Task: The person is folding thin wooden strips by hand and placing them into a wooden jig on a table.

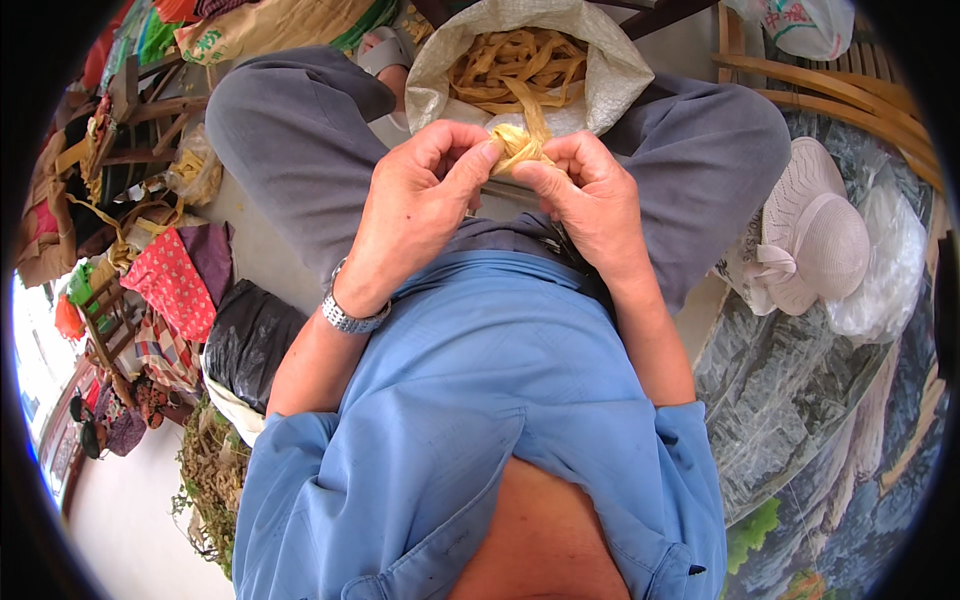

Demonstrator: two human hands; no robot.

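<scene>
Between my hands is a yellow, twisted knot of flat strip point(518, 148), held above my lap. My left hand point(425, 190) pinches its left side between thumb and fingertips. On the other side, my right hand point(588, 190) grips it with thumb and bent forefinger. A tan length of the strip runs up from the knot toward an open white woven sack point(432, 75). Inside that sack lies a loose heap of tan strips point(520, 62). The sack stands between my knees, just beyond my hands. My fingers partly hide the knot's ends.
At left are wooden chair frames point(150, 130), a red patterned cloth point(172, 285), a black plastic bag point(250, 335) and dried plant matter point(215, 480). On the right, a pale sun hat point(815, 235) rests by clear plastic sheeting point(785, 420). Curved wooden slats point(840, 90) stand far right.
</scene>
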